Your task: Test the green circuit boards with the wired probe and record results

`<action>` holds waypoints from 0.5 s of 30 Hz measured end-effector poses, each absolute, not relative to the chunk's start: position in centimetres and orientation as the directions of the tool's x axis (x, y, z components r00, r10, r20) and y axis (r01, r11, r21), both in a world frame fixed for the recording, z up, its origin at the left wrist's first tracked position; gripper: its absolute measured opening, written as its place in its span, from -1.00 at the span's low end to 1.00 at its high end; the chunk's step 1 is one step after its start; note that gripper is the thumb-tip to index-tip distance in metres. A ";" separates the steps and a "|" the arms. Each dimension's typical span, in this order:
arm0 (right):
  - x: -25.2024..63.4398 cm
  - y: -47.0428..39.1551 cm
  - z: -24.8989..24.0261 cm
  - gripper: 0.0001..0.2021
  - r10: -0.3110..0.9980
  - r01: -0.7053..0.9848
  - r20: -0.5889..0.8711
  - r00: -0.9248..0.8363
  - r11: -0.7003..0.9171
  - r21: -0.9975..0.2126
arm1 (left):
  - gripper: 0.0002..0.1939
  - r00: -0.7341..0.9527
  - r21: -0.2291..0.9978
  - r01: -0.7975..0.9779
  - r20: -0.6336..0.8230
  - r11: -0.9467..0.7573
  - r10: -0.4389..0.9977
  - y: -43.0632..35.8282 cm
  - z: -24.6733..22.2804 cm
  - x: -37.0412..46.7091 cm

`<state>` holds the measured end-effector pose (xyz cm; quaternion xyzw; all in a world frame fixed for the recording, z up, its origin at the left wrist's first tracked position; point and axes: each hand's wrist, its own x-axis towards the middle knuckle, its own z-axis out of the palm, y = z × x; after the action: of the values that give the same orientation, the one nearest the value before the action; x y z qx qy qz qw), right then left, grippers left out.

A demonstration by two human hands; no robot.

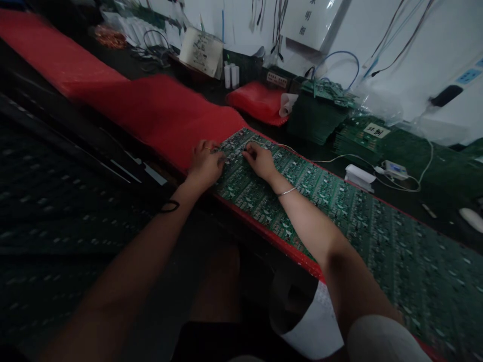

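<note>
A long row of green circuit boards (320, 186), dense with small parts, lies on a red cloth along the bench. At its far left end, my left hand (207, 165) rests with fingers curled and the thumb near the board's edge; it seems to grip that edge. Just to the right, my right hand (261, 160) is over the same boards, thumb and fingertips pinched together close to the surface. Whatever is between those fingertips is too small and dark to make out. A thin pale cable (332, 160) runs along the boards' back edge towards my right hand.
Red cloth (151, 110) stretches away to the left. Behind the boards stand a dark green stack (317, 115), more boards with a label (376, 130), a folded red bag (258, 100) and a small white device (394, 170). White paper (317, 327) hangs below the bench edge.
</note>
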<state>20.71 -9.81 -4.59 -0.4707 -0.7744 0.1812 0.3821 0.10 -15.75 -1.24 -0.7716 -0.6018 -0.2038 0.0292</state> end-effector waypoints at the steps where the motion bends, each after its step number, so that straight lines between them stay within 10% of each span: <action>1: 20.7 -9.8 -4.7 -0.90 0.863 0.583 0.435 -0.255 0.497 -0.643 | -0.68 0.227 0.184 0.934 0.355 -0.305 0.907 -16.1 -1.5 -0.1; 15: 24.2 -11.0 -4.5 -0.72 0.877 0.426 0.449 -0.171 0.477 -0.769 | -0.57 0.216 0.218 0.924 0.377 -0.313 0.900 -17.3 -2.4 -0.1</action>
<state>24.24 -10.99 -4.47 -0.4492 -0.7252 0.2447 0.4610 -0.06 -17.31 -2.36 -0.7794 -0.5853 -0.2219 0.0270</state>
